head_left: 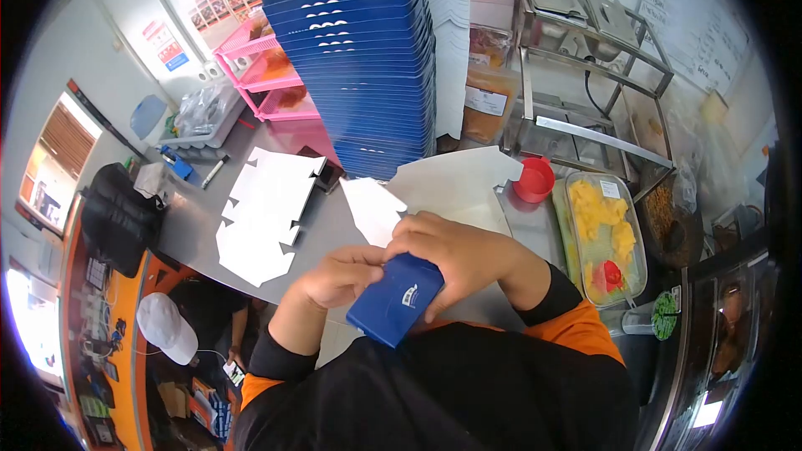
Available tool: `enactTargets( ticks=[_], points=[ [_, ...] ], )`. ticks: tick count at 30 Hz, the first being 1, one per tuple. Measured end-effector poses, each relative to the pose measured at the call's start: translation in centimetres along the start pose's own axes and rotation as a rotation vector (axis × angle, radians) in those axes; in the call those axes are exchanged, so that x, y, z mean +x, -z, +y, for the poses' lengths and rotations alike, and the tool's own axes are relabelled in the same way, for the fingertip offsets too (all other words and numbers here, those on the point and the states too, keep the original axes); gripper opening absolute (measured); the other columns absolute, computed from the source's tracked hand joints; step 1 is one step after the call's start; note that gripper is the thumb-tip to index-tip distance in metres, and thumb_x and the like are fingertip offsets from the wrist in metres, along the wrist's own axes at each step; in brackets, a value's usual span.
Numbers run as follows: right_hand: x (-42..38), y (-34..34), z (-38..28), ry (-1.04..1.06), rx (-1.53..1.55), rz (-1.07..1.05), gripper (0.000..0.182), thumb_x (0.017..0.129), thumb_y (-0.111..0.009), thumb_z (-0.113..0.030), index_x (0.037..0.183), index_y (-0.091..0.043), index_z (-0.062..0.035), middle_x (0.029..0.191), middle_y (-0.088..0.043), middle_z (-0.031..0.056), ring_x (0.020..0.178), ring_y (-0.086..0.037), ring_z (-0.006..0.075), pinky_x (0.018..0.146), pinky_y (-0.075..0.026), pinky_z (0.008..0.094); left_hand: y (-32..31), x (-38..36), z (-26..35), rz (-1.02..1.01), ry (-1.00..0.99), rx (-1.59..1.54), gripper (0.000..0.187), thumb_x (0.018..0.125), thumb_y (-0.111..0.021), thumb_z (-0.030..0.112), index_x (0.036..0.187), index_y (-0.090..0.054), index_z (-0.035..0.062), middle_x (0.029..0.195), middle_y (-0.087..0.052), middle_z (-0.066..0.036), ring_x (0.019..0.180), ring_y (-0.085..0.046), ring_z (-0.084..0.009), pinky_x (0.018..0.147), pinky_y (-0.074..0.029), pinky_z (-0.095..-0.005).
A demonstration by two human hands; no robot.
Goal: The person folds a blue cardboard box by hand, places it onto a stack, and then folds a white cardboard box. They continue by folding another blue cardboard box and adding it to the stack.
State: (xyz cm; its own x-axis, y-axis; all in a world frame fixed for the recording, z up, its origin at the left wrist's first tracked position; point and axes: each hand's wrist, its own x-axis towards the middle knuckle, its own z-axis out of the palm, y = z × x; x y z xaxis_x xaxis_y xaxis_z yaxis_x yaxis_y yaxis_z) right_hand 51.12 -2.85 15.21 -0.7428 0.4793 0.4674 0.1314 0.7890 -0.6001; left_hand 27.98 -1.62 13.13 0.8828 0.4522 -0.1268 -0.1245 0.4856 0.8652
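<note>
Close to my body, a partly folded cardboard box [393, 305], blue outside with a small white logo, is held between both hands. My left hand [341, 277] pinches its upper left corner, fingers bent. My right hand [455, 255] wraps over its upper right edge, thumb on the near side. Beyond the fingers, a white flap [372, 205] sticks up and a wider white cardboard panel [455, 179] spreads out behind. To the left on the metal table [188, 225] lies a flat white die-cut cardboard sheet [267, 209].
A tall stack of blue boxes [359, 75] stands at the back, beside pink tiered trays [267, 75]. On the right are a red cup [533, 179], a clear container [606, 238] of yellow food and a metal rack [593, 108]. A person in a white cap [167, 327] sits low left.
</note>
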Motion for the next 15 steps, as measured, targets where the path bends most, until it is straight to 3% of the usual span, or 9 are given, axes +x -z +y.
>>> enactTargets(
  ticks=[3, 4, 6, 9, 10, 13, 15],
  points=[
    [-1.1, 0.6, 0.5, -0.037, -0.091, 0.178, 0.078, 0.049, -0.081, -0.036, 0.114, -0.048, -0.007, 0.101, -0.051, 0.0092, 0.098, -0.048, 0.0277, 0.084, -0.037, 0.0363, 1.1, -1.6, 2.7, -0.035, -0.131, 0.477, 0.053, 0.085, -0.055, 0.035, 0.114, -0.048, -0.0088, 0.105, -0.057, -0.014, 0.096, -0.054, -0.0174, 0.083, -0.042, -0.0293],
    [-1.9, 0.9, 0.9, -0.056, -0.122, 0.268, 0.079, 0.049, -0.081, -0.035, 0.115, -0.048, -0.0068, 0.104, -0.051, 0.0095, 0.1, -0.047, 0.0274, 0.085, -0.037, 0.0362, 0.5, -2.0, 3.4, 0.044, -0.172, 0.437, 0.044, 0.081, -0.063, 0.025, 0.109, -0.052, -0.0081, 0.1, -0.06, -0.013, 0.091, -0.057, -0.017, 0.08, -0.044, -0.0288],
    [-3.8, 1.1, 1.7, -0.133, -0.135, 0.398, 0.079, 0.051, -0.08, -0.033, 0.118, -0.047, -0.0062, 0.108, -0.051, 0.01, 0.102, -0.047, 0.0262, 0.086, -0.036, 0.035, 0.1, -2.6, 4.2, 0.196, -0.195, 0.758, 0.036, 0.076, -0.067, 0.013, 0.106, -0.056, -0.0029, 0.092, -0.063, -0.012, 0.083, -0.06, -0.0156, 0.073, -0.046, -0.0272],
    [-7.0, 1.2, 2.8, -0.262, -0.008, 0.551, 0.078, 0.053, -0.079, -0.028, 0.12, -0.046, -0.0053, 0.113, -0.051, 0.0098, 0.104, -0.047, 0.0226, 0.086, -0.037, 0.0322, -2.3, -0.4, 3.1, 0.365, -0.305, 1.117, 0.034, 0.072, -0.067, 0.006, 0.104, -0.06, 0.0035, 0.088, -0.065, -0.011, 0.073, -0.062, -0.0189, 0.066, -0.048, -0.0277],
    [-8.1, 1.5, 3.0, -0.272, 0.083, 0.628, 0.077, 0.054, -0.078, -0.026, 0.121, -0.045, -0.0052, 0.114, -0.051, 0.0093, 0.104, -0.047, 0.0211, 0.085, -0.037, 0.0314, -3.0, 0.6, 2.4, 0.394, -0.328, 1.325, 0.031, 0.073, -0.064, 0.008, 0.103, -0.061, 0.008, 0.081, -0.064, -0.009, 0.07, -0.061, -0.0239, 0.063, -0.047, -0.031],
    [-11.0, 2.6, 2.8, -0.327, 0.317, 0.936, 0.069, 0.059, -0.074, -0.02, 0.119, -0.046, -0.0028, 0.111, -0.054, 0.0082, 0.096, -0.051, 0.0163, 0.082, -0.04, 0.0291, -3.5, 3.9, -0.3, 0.316, -0.314, 1.801, 0.03, 0.075, -0.057, 0.01, 0.105, -0.059, 0.0111, 0.074, -0.06, -0.004, 0.068, -0.058, -0.0231, 0.06, -0.045, -0.0329],
    [-12.2, 3.1, 3.4, -0.196, 0.363, 1.066, 0.064, 0.061, -0.072, -0.017, 0.117, -0.046, -0.0012, 0.105, -0.055, 0.0081, 0.092, -0.052, 0.0157, 0.08, -0.041, 0.029, -2.8, 6.2, -2.4, 0.26, -0.298, 1.989, 0.034, 0.074, -0.055, 0.009, 0.107, -0.058, 0.014, 0.072, -0.058, -0.002, 0.07, -0.058, -0.0187, 0.06, -0.045, -0.0329]
  ],
)
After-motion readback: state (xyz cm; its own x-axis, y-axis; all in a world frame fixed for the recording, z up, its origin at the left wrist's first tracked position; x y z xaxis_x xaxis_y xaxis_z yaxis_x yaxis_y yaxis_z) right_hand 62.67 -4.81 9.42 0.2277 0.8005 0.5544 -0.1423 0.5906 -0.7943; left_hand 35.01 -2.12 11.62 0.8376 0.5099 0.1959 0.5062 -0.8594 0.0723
